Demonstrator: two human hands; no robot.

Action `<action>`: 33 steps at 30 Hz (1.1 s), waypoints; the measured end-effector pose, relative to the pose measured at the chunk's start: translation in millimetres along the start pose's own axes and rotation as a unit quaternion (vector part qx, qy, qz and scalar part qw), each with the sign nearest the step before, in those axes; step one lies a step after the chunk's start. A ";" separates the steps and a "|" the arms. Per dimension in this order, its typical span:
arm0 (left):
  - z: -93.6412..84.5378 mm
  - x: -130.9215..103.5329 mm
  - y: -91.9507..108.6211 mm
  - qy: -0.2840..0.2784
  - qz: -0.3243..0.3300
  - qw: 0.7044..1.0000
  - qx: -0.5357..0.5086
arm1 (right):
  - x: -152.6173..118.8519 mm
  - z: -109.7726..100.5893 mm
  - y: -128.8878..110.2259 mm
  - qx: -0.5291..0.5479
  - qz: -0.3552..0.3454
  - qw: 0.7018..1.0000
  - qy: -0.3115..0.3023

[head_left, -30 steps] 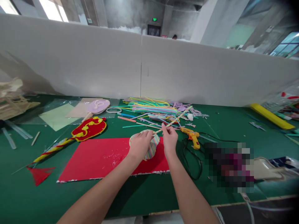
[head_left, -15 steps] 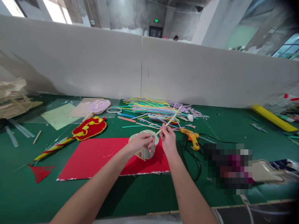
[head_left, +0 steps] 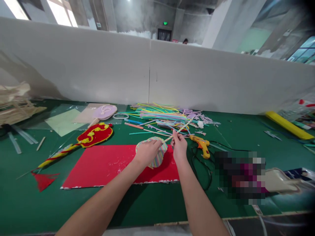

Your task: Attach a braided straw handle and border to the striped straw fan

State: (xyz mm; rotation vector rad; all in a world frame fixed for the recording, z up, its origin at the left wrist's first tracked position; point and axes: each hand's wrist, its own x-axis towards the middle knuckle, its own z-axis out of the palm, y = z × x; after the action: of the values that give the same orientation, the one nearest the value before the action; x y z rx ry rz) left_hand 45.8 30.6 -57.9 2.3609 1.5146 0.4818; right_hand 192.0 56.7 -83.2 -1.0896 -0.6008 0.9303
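A small fan (head_left: 159, 158) covered in multicoloured pastel stripes is held above a red board (head_left: 98, 164). My left hand (head_left: 148, 150) lies over its face, fingers closed on it near the base of the stick; the fingertips are partly hidden. A pale yellow stick or strip (head_left: 184, 126) runs from the fan up to the right. My right hand (head_left: 179, 144) pinches it between thumb and fingers, just right of the fan. Whether this is one piece or a strip laid along the handle, I cannot tell.
Behind my hands lies a pile of pastel pipe cleaners (head_left: 157, 113). A yellow glue gun (head_left: 201, 146) with a black cord rests on the right. To the left are a red and yellow fan (head_left: 94, 135) with a tassel and a lilac fan (head_left: 105, 112). A white partition (head_left: 98, 65) stands behind.
My left hand has come down flatter over the fan, its fingers nearer the stick. My right hand has shifted slightly right along the pale stick, still pinching.
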 end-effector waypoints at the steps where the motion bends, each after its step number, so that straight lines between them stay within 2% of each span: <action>1: -0.7 -0.1 -0.8 0.001 -0.003 1.000 -0.001 | -0.3 0.2 -0.1 0.008 0.007 1.000 -0.008; 6: -1.0 2.2 -0.4 -0.001 -0.030 0.998 -0.049 | 1.2 -0.3 -0.8 0.043 0.024 0.998 -0.041; 11: 1.4 9.3 -4.3 -0.074 -0.006 0.983 -0.170 | 1.2 2.1 -5.1 0.072 0.004 0.996 -0.059; 13: 1.0 11.2 -8.1 -0.085 0.004 0.975 -0.205 | -0.3 3.4 -6.1 0.078 -0.004 0.995 -0.064; 16: -1.0 11.0 -11.7 -0.057 0.006 0.973 -0.222 | -1.4 3.6 -5.0 0.076 -0.011 0.995 -0.055; 20: -5.9 8.4 -12.8 0.023 -0.015 0.981 -0.193 | 0.0 0.6 -1.6 0.062 -0.022 0.998 -0.022; 23: -11.3 8.9 -16.7 0.039 -0.021 0.982 -0.184 | -0.2 -0.7 -0.6 0.057 -0.029 0.998 -0.006; 27: -15.1 12.9 -22.3 0.015 -0.016 0.979 -0.203 | -1.6 0.3 -1.5 0.065 -0.024 0.997 -0.018; 31: -12.3 14.9 -20.0 -0.051 0.013 0.969 -0.243 | 1.1 -0.5 -2.8 0.081 -0.028 0.996 -0.018; 33: -11.1 14.4 -17.9 -0.050 0.018 0.967 -0.250 | 3.3 -1.7 -3.2 0.085 -0.032 0.996 -0.009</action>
State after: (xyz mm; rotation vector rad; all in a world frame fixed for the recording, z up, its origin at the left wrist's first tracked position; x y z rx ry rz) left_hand 32.1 51.8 -53.7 1.9858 1.1418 0.6538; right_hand 196.1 58.2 -81.0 -0.9063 -0.5572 0.9183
